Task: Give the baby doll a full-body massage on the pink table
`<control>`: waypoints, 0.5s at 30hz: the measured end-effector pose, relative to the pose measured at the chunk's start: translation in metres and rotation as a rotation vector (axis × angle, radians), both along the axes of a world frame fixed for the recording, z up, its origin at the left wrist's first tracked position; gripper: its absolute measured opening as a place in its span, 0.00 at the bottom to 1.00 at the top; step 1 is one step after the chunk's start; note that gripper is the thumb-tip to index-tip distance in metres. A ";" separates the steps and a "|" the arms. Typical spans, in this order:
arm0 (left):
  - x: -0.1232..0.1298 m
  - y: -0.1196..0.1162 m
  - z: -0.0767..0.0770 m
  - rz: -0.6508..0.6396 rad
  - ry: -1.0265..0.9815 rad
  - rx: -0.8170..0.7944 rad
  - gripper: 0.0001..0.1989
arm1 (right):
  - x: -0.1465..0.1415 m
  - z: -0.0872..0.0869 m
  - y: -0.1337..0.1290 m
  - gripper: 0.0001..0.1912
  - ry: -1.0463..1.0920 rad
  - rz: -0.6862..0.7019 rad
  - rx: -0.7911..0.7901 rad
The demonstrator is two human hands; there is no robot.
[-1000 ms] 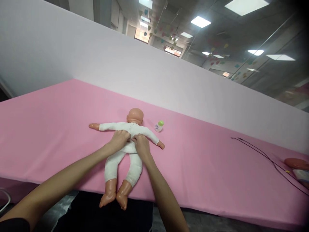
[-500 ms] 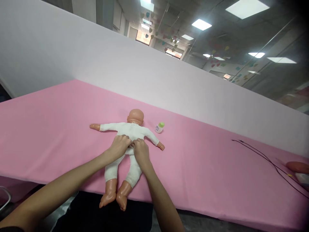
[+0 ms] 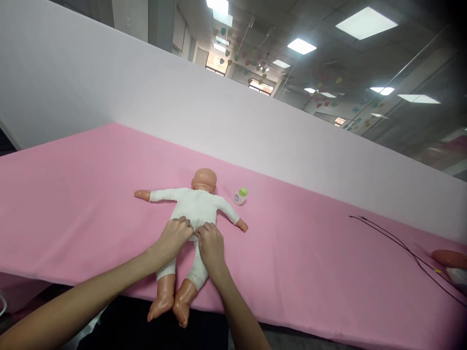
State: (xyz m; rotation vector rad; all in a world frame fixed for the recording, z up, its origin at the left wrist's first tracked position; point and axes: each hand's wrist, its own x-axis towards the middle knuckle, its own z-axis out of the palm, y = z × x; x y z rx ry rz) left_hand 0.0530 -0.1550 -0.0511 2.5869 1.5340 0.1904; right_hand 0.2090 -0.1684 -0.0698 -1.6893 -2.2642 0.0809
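Well, the baby doll lies flat on the pink-covered table, feet at the near edge. The left hand and right hand pinch its white bodysuit side by side. A small bottle stands beyond the right hand, with open table further right.

The left hand and right hand rest on a baby doll's white bodysuit.

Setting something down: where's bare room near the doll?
Bare pink cloth lies right of the white-suited baby doll to the thin black cable. Crowded: its middle, under left hand and right hand; green-capped white bottle by its head.
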 end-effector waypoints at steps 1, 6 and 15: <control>0.000 0.002 0.000 -0.009 0.002 -0.003 0.16 | 0.001 -0.001 0.002 0.14 0.040 0.004 0.000; -0.021 0.021 0.014 -0.062 -0.153 -0.010 0.11 | 0.031 -0.003 0.015 0.06 0.659 0.031 -0.117; 0.010 0.111 0.029 0.272 -0.775 0.146 0.34 | 0.069 -0.021 0.063 0.24 1.615 -0.182 -0.640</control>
